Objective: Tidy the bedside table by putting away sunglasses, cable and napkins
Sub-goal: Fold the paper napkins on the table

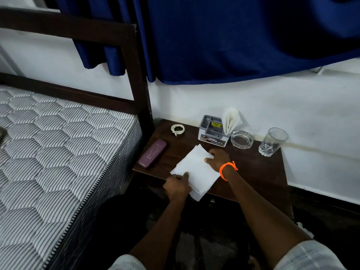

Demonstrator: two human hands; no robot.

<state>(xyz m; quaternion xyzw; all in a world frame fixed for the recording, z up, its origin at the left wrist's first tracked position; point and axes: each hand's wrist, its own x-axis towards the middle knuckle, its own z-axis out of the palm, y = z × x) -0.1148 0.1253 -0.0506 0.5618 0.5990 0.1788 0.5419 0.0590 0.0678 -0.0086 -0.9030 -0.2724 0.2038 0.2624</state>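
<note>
A stack of white napkins (194, 168) lies at the front edge of the dark wooden bedside table (253, 172), partly overhanging it. My left hand (176, 187) grips the stack's near left corner. My right hand (219, 158), with an orange band at the wrist, pinches its far right edge. A purple glasses case (152, 156), closed, rests near the table's left edge. A coiled white cable (177, 129) sits at the back left. No sunglasses are visible.
A grey organiser box (213, 131) stands at the back with folded napkins (230, 119) in it. Beside it are a glass ashtray (242, 138) and a drinking glass (272, 142). A mattress (58, 149) and dark bed frame lie left; blue curtains hang above.
</note>
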